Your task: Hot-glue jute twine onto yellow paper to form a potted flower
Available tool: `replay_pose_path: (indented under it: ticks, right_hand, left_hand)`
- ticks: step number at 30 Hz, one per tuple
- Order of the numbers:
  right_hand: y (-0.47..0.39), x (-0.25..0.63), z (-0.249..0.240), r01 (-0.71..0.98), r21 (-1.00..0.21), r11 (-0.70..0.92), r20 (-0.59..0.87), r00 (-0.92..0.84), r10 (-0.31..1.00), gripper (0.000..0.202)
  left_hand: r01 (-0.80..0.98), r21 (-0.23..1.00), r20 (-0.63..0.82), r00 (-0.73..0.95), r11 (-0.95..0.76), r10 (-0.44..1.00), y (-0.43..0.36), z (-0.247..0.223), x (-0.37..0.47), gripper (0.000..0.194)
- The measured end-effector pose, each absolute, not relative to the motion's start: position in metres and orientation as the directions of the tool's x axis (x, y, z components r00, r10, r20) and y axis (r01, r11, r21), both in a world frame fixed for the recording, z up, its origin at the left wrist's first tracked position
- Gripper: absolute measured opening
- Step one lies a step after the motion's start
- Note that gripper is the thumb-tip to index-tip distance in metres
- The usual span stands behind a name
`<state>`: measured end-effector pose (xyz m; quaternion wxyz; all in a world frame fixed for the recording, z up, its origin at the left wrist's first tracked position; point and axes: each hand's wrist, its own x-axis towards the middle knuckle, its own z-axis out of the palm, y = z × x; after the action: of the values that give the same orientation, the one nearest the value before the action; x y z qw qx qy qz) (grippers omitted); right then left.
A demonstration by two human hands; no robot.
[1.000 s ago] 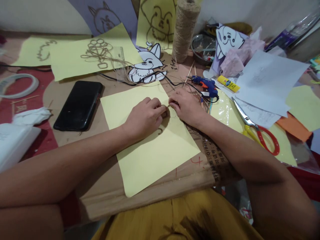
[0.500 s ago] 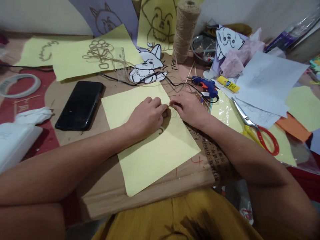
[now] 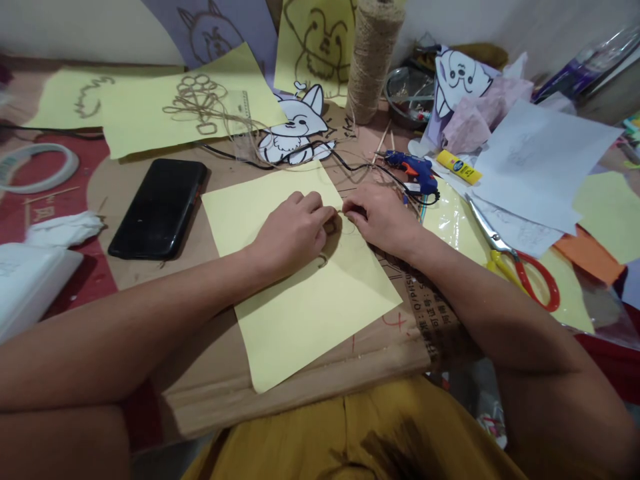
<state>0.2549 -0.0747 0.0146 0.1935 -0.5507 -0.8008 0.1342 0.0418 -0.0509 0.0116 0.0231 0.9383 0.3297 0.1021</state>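
Observation:
A sheet of yellow paper [image 3: 310, 313] lies flat on the brown cardboard, with a small curved piece of brown twine [image 3: 323, 261] on it. My left hand [image 3: 295, 233] rests over the upper part of the sheet, fingers curled and closed. Its thumb and fingertips come close to those of my right hand [image 3: 383, 217], which pinches at the sheet's upper right edge. A short bit of twine shows between the fingertips. What each hand grips is too small to make out fully. A loop of string trails above the sheet toward a tangle of twine [image 3: 200, 100].
Left of the sheet lies a black phone [image 3: 158, 208], with a tape roll [image 3: 40, 167] beyond. Behind stand a twine spool [image 3: 374, 60] and a fox cut-out [image 3: 300, 127]. A blue glue gun [image 3: 413, 170], yellow glue stick [image 3: 459, 167] and scissors [image 3: 505, 250] lie right.
My left fingers have shifted slightly, and more of the twine loop beneath them shows. The view has moved a little; both hands stay close together at the sheet's upper edge.

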Motion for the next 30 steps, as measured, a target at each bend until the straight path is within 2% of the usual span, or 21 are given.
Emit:
replay_pose_path:
  ticks: [12,22,30]
  right_hand:
    - [-0.075,0.254,0.015,0.826,-0.428,0.367,0.151,-0.335,0.930,0.015]
    - [-0.076,0.253,0.016,0.823,-0.435,0.364,0.144,-0.336,0.931,0.014]
    - [-0.076,0.253,0.015,0.821,-0.433,0.372,0.153,-0.340,0.928,0.015]
  left_hand:
    - [0.597,0.120,0.206,0.767,-0.793,0.608,-0.050,0.010,0.041,0.037]
    - [0.594,0.305,0.284,0.690,-0.745,0.666,-0.045,0.003,0.035,0.038]
    - [0.589,0.187,0.230,0.752,-0.786,0.618,-0.044,0.002,0.038,0.041]
